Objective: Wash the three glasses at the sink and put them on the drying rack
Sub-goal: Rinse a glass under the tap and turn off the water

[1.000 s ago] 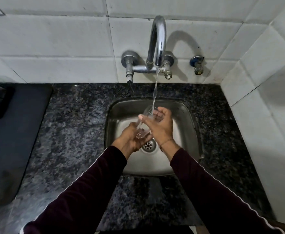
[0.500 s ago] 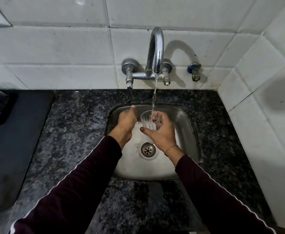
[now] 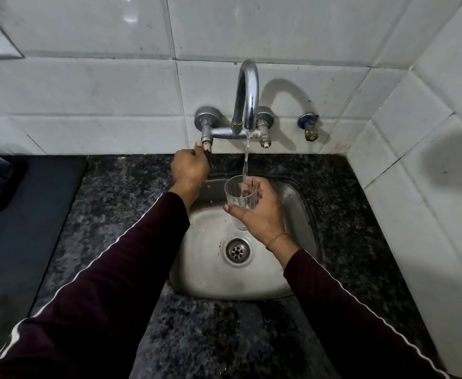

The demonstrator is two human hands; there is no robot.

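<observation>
The ribbed glass [image 3: 240, 199] stands upright over the sink [image 3: 301, 203], grasped by the right hand [image 3: 260, 214] under the stream, while the left hand [image 3: 190, 168], up-left, pinches the tap lever [image 3: 207, 153].

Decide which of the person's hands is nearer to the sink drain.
Right. The right hand holds the glass just above the drain; the left hand is up at the left tap handle, beyond the basin's back rim.
</observation>
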